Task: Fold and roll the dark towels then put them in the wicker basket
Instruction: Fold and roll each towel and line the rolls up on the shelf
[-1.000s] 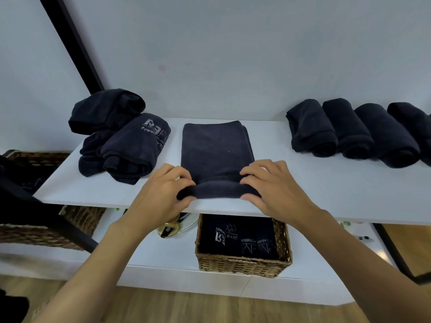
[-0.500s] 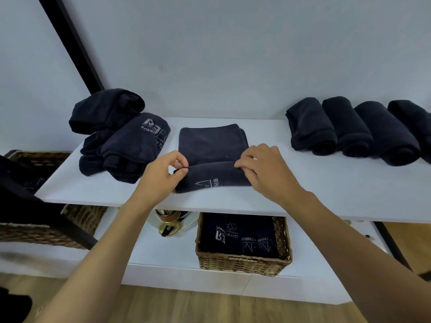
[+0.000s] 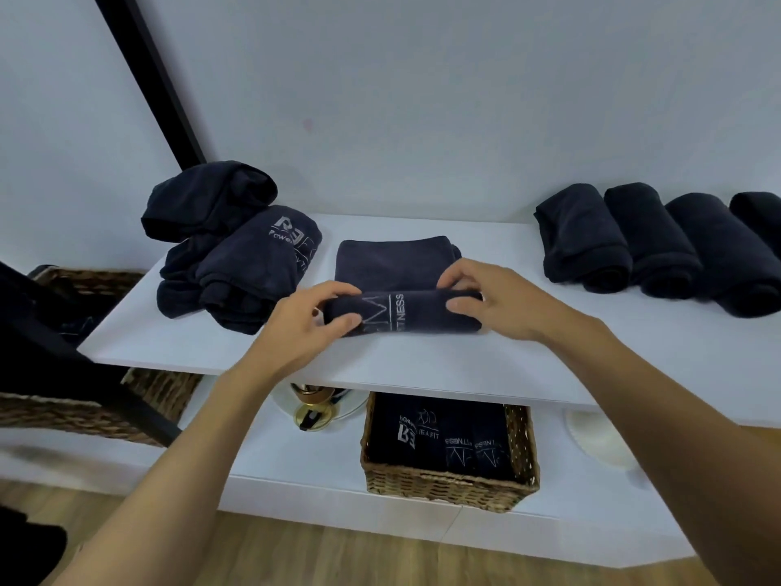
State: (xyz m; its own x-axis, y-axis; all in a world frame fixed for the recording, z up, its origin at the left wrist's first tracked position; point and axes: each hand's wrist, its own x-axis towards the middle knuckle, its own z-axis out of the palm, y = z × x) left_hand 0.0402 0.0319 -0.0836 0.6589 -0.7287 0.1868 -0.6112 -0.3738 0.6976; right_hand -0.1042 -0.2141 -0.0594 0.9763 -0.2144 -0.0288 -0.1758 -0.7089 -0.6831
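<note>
— Your half-rolled towel [image 3: 414, 310]: what is it?
— Soft, matt dark cloth with a short nap. The pale lettering sits flat on it; stitched or printed, you can't tell.
— And the desk [image 3: 549, 348] under it?
— Smooth white board, dull sheen.
— The wicker basket [image 3: 448, 488] below you?
— Rough woven cane, tan and dry-looking. The floor [image 3: 296, 556] shows matt wood grain.
— That round thing [image 3: 310, 412] beside the basket?
— Glossy, brass-coloured metal.

White shelf [image 3: 422, 361]: towel heap [image 3: 236, 264] left, half-rolled towel [image 3: 414, 310] centre, rolled towels [image 3: 659, 243] right; wicker basket [image 3: 448, 486] on lower shelf [image 3: 270, 450]
</note>
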